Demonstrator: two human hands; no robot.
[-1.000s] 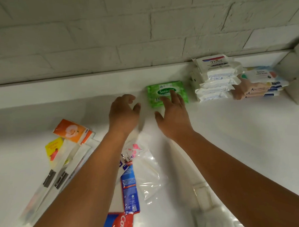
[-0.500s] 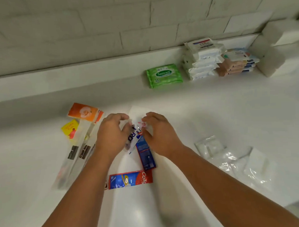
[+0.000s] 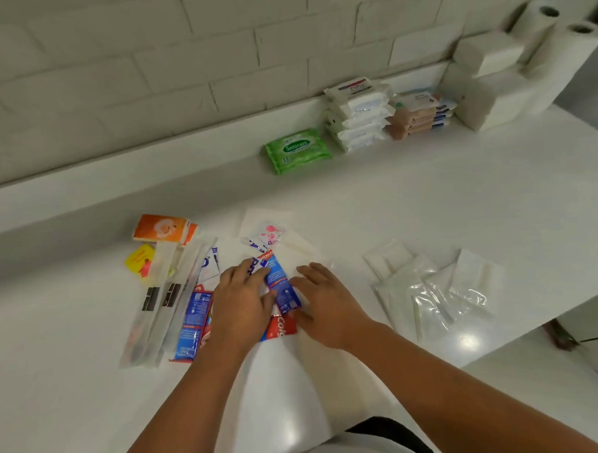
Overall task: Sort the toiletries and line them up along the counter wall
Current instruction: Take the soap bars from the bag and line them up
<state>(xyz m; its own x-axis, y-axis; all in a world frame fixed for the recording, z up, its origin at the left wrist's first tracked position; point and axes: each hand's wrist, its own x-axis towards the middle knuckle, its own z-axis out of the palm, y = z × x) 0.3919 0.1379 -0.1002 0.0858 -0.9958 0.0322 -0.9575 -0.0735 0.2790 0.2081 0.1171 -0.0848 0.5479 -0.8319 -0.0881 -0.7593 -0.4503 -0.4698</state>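
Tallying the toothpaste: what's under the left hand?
A white sachet with purple lettering pokes out by the fingertips of the left hand, and a red Colgate pack emerges beside its thumb. Their remaining parts are covered.

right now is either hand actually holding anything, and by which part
Nothing is gripped. The left hand and right hand lie flat, one against each long side of the flat blue toothpaste sachet between them.

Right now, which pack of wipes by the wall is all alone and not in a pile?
The green Sanicare pack. It lies flat by itself, left of the white stack and the brown-and-blue stack.
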